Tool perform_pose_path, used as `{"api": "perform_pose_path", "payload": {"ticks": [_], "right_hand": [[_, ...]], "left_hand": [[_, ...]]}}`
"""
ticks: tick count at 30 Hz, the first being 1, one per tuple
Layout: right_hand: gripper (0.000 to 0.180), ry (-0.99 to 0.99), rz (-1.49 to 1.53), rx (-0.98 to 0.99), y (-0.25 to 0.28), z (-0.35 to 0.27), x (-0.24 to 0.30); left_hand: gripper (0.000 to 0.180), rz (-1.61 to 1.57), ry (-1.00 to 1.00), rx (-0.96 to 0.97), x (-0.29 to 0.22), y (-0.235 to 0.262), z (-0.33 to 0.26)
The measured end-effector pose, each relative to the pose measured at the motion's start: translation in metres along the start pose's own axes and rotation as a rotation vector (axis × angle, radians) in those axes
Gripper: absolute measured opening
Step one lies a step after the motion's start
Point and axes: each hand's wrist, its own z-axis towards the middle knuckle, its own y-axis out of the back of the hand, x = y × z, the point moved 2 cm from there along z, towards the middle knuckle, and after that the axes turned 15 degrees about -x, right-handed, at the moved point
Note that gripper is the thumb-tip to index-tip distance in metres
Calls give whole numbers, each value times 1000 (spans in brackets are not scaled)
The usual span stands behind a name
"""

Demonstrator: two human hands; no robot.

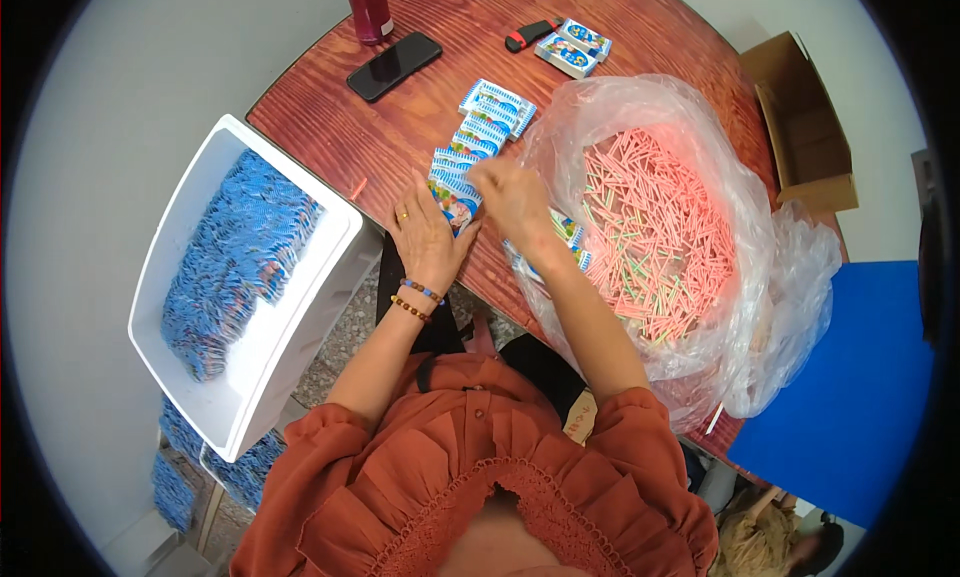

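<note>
A row of small blue-and-white packets (pixel 483 132) lies overlapping on the wooden table in front of me. My left hand (pixel 425 235) rests at the left side of the row's near end, fingers stretched out and thumb apart. Over the right side of the same packets is my right hand (pixel 512 205), its fingers curled in and pressed together; whatever they hold is hidden. More packets (pixel 568 229) lie partly under my right wrist. To the right, a large clear plastic bag (pixel 665 97) stands rolled open, full of thin pink and pale green sticks (pixel 660 227).
A white bin (pixel 300 262) of blue packets (pixel 225 257) stands left of the table. Further back are a phone (pixel 395 66), a bottle of red liquid (pixel 368 12), a utility knife (pixel 532 35) and two small boxes (pixel 567 54). A cardboard box (pixel 800 122) and another person (pixel 765 537) are right.
</note>
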Motion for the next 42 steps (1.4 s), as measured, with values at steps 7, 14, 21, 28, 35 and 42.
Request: {"api": "perform_pose_path", "payload": {"ticks": [7, 14, 21, 28, 35, 42], "right_hand": [[35, 43, -704, 105, -8, 125, -51], [45, -13, -558, 410, -16, 126, -60], [26, 32, -86, 271, -11, 64, -13], [16, 90, -65, 194, -7, -6, 46], [15, 316, -253, 179, -5, -8, 48], [46, 225, -80, 473, 4, 1, 59]], "left_hand": [[104, -42, 32, -33, -3, -8, 6], [111, -78, 75, -75, -4, -5, 7], [111, -214, 170, -130, 11, -8, -5], [119, -695, 209, -308, 42, -13, -42], [101, -559, 80, -352, 22, 11, -22], [95, -748, 127, -335, 40, 1, -20]]}}
